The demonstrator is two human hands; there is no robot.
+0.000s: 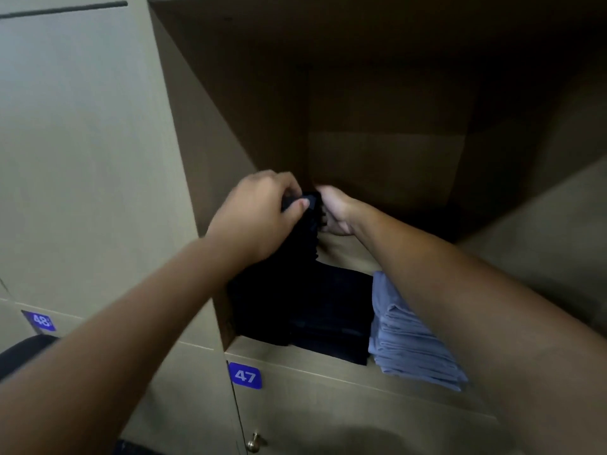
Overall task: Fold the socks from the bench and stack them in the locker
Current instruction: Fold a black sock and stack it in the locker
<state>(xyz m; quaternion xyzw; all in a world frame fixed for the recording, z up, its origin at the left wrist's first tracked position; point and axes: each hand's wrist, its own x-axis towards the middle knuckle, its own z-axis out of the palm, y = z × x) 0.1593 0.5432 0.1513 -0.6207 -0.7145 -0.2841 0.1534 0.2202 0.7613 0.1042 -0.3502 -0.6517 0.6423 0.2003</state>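
Both my hands reach into an open beige locker (387, 152). My left hand (259, 215) pinches the top edge of a folded black sock (310, 218), thumb over it. My right hand (335, 210) grips the same sock from the right, fingers curled round its side. The sock hangs upright over a pile of black folded socks (305, 310) on the locker floor at the left. A stack of grey-blue folded socks (410, 339) lies to the right of the black pile, partly hidden by my right forearm.
The locker's back and right half are dark. Below its floor edge is a closed door with a blue label 47 (245, 376) and a small brass knob (254, 442). A closed door labelled 48 (41, 320) is at the left.
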